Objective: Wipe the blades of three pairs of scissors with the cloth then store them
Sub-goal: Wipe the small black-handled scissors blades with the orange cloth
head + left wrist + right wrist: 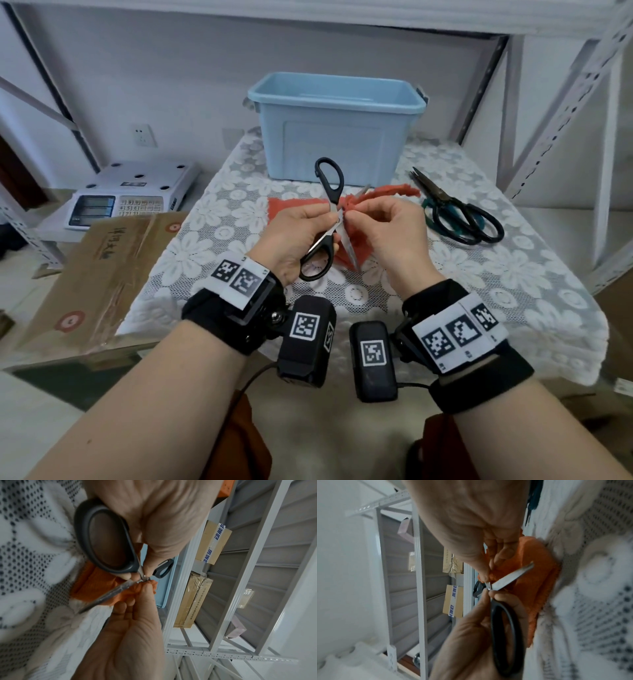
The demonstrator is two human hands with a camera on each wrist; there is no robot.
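While the left hand (291,233) holds the black scissors (325,219) spread open above the bench (513,274), the head view shows the right hand (390,229) pinching a fold of the orange cloth (356,202) against one blade close to the pivot. The left grip is clenched round the lower handle and the pivot; the right grip grasps cloth. A second pair, dark with green handles (459,212), lies flat on the bench to the right, well apart from the hands. The blue bin (335,126) stands open behind; its inside cannot be seen from here, so whether a third pair is stored there cannot be told.

In the left wrist view, the left fingers (150,561) close on the scissors at the pivot, the big handle loop (106,540) free beside the palm. One blade (106,595) runs down across the cloth (89,586), bare along its length.

In the right wrist view, the right fingertips (484,576) press cloth (537,574) at the blade root (510,577); the tip points away, uncovered.

This looks like the wiping step on this pair, at the start of a stroke. The next move likely calls for drawing the pinched cloth out toward the tip, fingers kept on the flat and off the edge, then doing the other blade before closing and storing.
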